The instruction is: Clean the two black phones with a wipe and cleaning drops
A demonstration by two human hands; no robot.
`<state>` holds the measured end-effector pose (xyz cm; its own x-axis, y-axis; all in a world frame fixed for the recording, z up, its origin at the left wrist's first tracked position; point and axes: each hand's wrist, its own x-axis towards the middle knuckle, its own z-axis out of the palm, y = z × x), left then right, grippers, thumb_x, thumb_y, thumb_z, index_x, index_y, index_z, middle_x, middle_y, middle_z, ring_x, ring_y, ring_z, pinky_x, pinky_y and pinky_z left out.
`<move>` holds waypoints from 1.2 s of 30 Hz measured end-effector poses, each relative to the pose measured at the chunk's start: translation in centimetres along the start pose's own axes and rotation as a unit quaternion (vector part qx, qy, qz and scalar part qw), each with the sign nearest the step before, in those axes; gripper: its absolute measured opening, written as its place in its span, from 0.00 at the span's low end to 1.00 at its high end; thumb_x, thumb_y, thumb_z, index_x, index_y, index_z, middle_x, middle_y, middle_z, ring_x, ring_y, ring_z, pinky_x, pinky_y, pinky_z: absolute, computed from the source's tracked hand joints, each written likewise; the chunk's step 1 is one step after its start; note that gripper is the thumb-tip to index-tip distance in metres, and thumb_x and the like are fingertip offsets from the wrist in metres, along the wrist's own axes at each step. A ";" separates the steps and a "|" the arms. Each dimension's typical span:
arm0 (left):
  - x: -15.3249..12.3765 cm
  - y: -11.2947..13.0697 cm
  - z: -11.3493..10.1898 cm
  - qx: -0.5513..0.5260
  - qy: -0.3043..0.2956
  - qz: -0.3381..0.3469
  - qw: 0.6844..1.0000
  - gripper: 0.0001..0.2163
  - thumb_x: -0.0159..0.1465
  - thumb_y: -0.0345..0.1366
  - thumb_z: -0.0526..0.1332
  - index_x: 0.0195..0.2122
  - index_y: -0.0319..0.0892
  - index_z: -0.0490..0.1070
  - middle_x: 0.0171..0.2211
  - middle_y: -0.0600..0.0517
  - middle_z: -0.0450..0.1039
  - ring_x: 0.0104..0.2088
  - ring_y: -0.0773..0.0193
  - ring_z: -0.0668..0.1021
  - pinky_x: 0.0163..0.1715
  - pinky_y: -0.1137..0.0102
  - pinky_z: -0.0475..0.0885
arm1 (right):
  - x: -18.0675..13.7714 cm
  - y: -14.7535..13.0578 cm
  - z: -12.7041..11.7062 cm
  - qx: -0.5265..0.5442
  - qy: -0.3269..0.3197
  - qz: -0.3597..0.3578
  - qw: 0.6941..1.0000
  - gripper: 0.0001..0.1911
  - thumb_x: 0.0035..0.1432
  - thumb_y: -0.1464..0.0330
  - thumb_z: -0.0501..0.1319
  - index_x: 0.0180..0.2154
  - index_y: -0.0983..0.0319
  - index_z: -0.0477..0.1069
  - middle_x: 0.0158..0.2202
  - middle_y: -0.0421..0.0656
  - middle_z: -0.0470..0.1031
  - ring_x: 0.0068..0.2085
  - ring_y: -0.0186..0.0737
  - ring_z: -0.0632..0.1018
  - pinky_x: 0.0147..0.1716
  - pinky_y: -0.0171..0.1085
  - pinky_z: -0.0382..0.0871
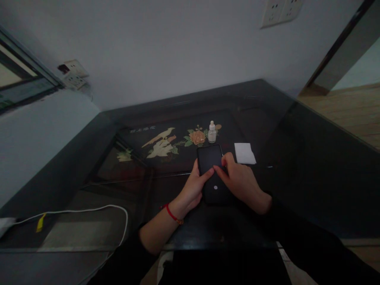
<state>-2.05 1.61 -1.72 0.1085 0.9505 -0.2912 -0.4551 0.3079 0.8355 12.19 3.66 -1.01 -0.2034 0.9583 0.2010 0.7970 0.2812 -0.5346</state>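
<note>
A dark phone (213,181) is between the two hands above the near part of the glossy desk (299,174), its screen black but for a small pale mark low down; whether its lower end touches the desk I cannot tell. The left hand (192,189) wraps its left edge, fingers pressed together beneath and thumb laid over the screen. The right hand (242,180) has fingers curled at the right edge and its thumb tip near the left thumb; I cannot tell whether it pinches. The phone is probably light and stiff, with slippery, breakable glass, so the long edges look the safest hold. Beyond it stands a small white-capped bottle (211,135), and a folded white paper (245,153) lies to the right.
</note>
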 end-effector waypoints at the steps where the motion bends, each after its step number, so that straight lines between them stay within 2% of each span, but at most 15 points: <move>1: 0.1 0.1 -0.1 0.001 0.004 0.006 1.000 0.26 0.55 0.34 0.68 0.54 0.48 0.63 0.49 0.48 0.74 0.43 0.60 0.77 0.43 0.65 0.73 | 0.2 0.2 0.0 0.044 0.002 0.008 0.999 0.09 0.59 0.61 0.56 0.36 0.58 0.58 0.21 0.37 0.66 0.21 0.39 0.69 0.22 0.35 0.49; 3: 0.2 0.3 -0.3 -0.007 0.020 0.014 1.000 0.26 0.55 0.33 0.68 0.54 0.48 0.63 0.49 0.49 0.74 0.43 0.60 0.77 0.44 0.65 0.73 | 0.6 0.8 0.0 0.158 -0.003 0.025 0.987 0.12 0.57 0.61 0.58 0.38 0.58 0.57 0.19 0.33 0.64 0.21 0.37 0.69 0.22 0.34 0.53; 5: 0.4 0.7 -0.5 -0.024 0.036 0.023 0.999 0.26 0.54 0.32 0.68 0.54 0.49 0.64 0.49 0.50 0.74 0.44 0.61 0.77 0.47 0.65 0.72 | 1.0 1.4 -0.3 0.288 -0.056 0.049 0.955 0.15 0.55 0.61 0.60 0.41 0.58 0.57 0.19 0.31 0.64 0.20 0.36 0.69 0.20 0.34 0.59; 7: 0.7 1.1 -0.9 -0.040 0.050 0.039 0.997 0.25 0.55 0.32 0.68 0.54 0.49 0.64 0.49 0.51 0.74 0.44 0.62 0.77 0.48 0.64 0.72 | 1.3 1.8 -0.6 0.396 -0.161 0.081 0.900 0.17 0.55 0.62 0.61 0.44 0.58 0.58 0.23 0.33 0.69 0.23 0.36 0.73 0.21 0.35 0.66; 10: 1.1 1.6 -1.3 -0.056 0.070 0.063 0.994 0.25 0.55 0.33 0.68 0.54 0.50 0.64 0.51 0.51 0.73 0.45 0.62 0.77 0.49 0.64 0.72 | 1.2 1.8 -1.0 0.488 -0.309 0.118 0.808 0.17 0.56 0.65 0.62 0.46 0.60 0.63 0.34 0.41 0.77 0.32 0.38 0.80 0.30 0.38 0.76; 13: 1.3 1.7 -1.6 -0.058 0.071 0.078 0.993 0.26 0.54 0.33 0.68 0.53 0.50 0.64 0.51 0.51 0.72 0.46 0.61 0.77 0.49 0.64 0.71 | 0.9 1.9 -0.8 0.540 -0.354 0.130 0.752 0.17 0.56 0.67 0.63 0.47 0.62 0.66 0.37 0.44 0.79 0.38 0.39 0.82 0.38 0.39 0.78; 15: 1.4 1.6 -1.7 -0.056 0.063 0.086 0.993 0.26 0.54 0.33 0.68 0.54 0.49 0.64 0.50 0.51 0.73 0.45 0.62 0.77 0.49 0.65 0.71 | 0.9 2.1 -0.5 0.550 -0.352 0.132 0.746 0.19 0.54 0.68 0.65 0.48 0.62 0.67 0.36 0.44 0.80 0.37 0.39 0.82 0.39 0.38 0.78; 20: 1.7 1.0 -1.9 -0.064 0.059 0.065 0.994 0.26 0.54 0.34 0.68 0.54 0.50 0.63 0.48 0.51 0.73 0.41 0.64 0.77 0.46 0.65 0.72 | 1.1 2.5 0.1 0.530 -0.335 0.125 0.769 0.23 0.53 0.67 0.66 0.51 0.64 0.68 0.35 0.45 0.81 0.34 0.39 0.82 0.35 0.37 0.78; 25: 1.8 0.8 -1.9 -0.057 0.063 0.072 0.994 0.25 0.54 0.35 0.69 0.52 0.50 0.64 0.46 0.52 0.74 0.40 0.64 0.77 0.45 0.66 0.72 | 1.1 2.3 -0.1 0.535 -0.320 0.123 0.772 0.20 0.52 0.66 0.67 0.46 0.63 0.71 0.34 0.44 0.80 0.34 0.40 0.82 0.37 0.40 0.78; 30: 1.7 0.8 -1.7 -0.046 0.067 0.080 0.993 0.24 0.54 0.35 0.69 0.51 0.49 0.64 0.46 0.52 0.74 0.42 0.63 0.77 0.46 0.65 0.72 | 1.0 2.2 0.0 0.535 -0.315 0.129 0.773 0.20 0.51 0.66 0.68 0.46 0.63 0.71 0.33 0.43 0.80 0.33 0.39 0.82 0.37 0.41 0.79; 36: 2.0 0.7 -1.8 -0.051 0.062 0.086 0.993 0.26 0.54 0.34 0.68 0.54 0.50 0.63 0.48 0.51 0.73 0.42 0.63 0.76 0.46 0.66 0.71 | 0.8 2.2 0.2 0.550 -0.302 0.136 0.767 0.17 0.51 0.67 0.67 0.44 0.61 0.72 0.36 0.43 0.80 0.36 0.39 0.81 0.39 0.42 0.78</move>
<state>-3.72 3.70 -2.55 -0.0848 0.9744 -0.2081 -0.5451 0.1295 0.8283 13.66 5.09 -2.16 -0.6058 0.7443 -0.2812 -0.0365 -0.3790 -0.9247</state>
